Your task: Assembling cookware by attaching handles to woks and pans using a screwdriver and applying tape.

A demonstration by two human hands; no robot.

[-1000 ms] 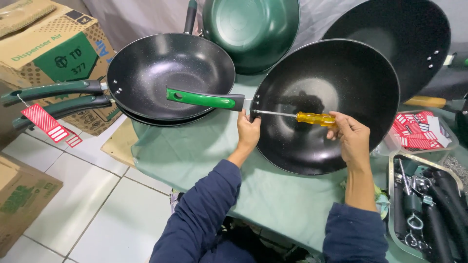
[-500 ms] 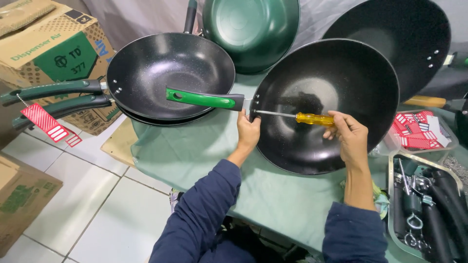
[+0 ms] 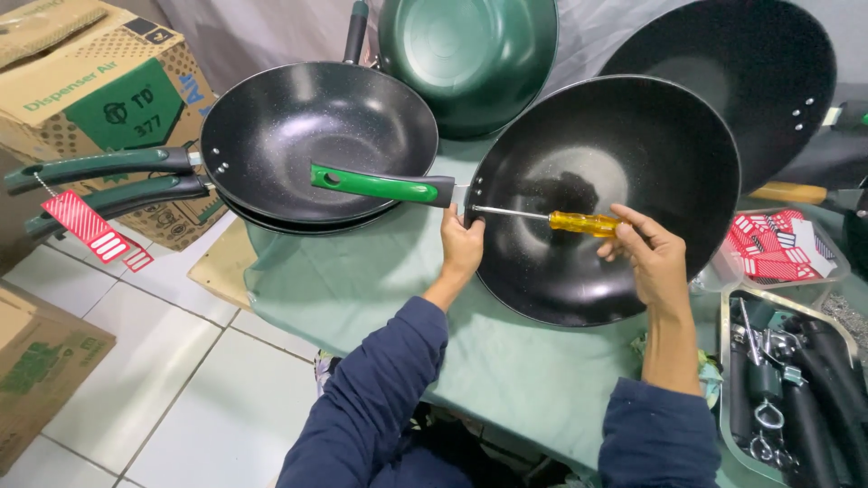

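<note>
centre of the frame: the left hand [image 3: 463, 246] grips the rim of the black wok [image 3: 604, 199] right where its green handle [image 3: 380, 185] joins. the right hand [image 3: 653, 258] is closed around the yellow screwdriver [image 3: 583, 222], shaft lying across the wok's inside, tip at the handle joint. the wok rests tilted on the green-covered tabletop [image 3: 380, 289]; stacked woks [image 3: 316, 140] sit upper left.
</note>
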